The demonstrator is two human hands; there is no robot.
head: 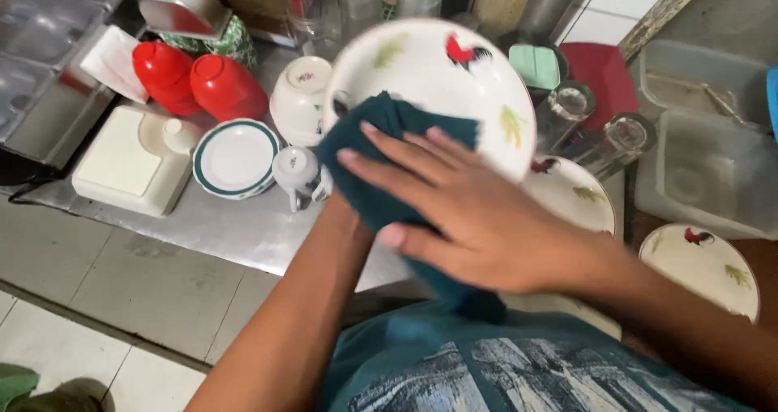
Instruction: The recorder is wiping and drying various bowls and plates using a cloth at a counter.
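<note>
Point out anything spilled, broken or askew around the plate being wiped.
Nothing looks spilled or broken. The right hand presses a dark teal cloth on the rooster plate. A small white cup lies tipped on its side beside the green-rimmed saucers.

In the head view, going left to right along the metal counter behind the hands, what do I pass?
Cream box → red cups → green-rimmed saucer → held plate with the dark cloth → upturned glasses → grey tub.
</note>
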